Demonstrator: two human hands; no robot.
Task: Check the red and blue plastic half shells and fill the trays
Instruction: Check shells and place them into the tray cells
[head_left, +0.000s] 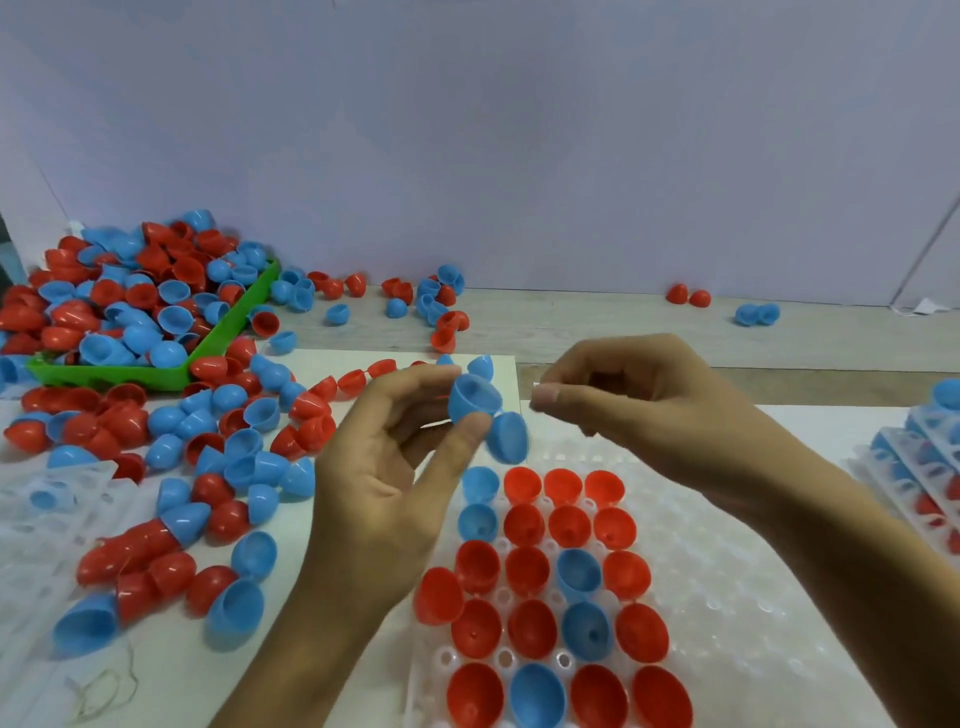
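Left hand (395, 467) pinched one blue half shell (474, 397); right hand (639, 410) curled, its hold unclear; tray (727, 597) held fifteen red, six blue

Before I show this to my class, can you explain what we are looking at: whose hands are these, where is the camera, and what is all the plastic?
There is one picture, from a camera worn on a person's head, looking down at their own two bare hands; no machine is involved. The left hand pinches a blue shell. The right hand has its fingers curled; whether it holds anything is unclear. Below them lies a clear tray partly filled with red and blue shells. To the left, a green bin overflows with loose shells, and filled trays are stacked at the right edge.
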